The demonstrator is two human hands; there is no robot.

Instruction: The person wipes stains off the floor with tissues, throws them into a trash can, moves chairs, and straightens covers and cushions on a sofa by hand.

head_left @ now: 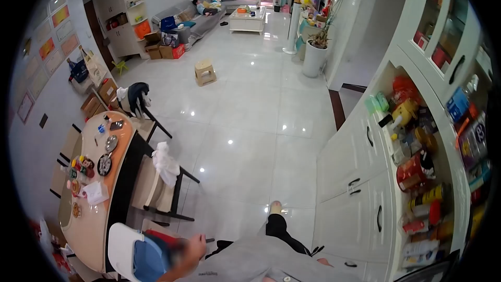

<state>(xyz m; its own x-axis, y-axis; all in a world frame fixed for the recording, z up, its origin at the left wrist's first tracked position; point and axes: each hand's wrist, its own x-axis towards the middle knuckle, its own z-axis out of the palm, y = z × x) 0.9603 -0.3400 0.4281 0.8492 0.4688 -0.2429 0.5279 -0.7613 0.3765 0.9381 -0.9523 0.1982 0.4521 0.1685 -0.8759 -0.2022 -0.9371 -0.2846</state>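
My left hand is low in the head view, left of the grey shirt, with its fingers curled in; whether anything is inside them is hidden. Beside it are a blurred dark and red item and a white and blue seat. Only a small part of my right hand shows at the right edge of the shirt, near the white cabinet; its fingers cannot be made out. One foot is forward on the glossy floor.
A dining table with dishes and jars stands left, with chairs beside it. A beige stool is ahead. Farther off are a sofa, a coffee table and a potted plant. Packed shelves line the right.
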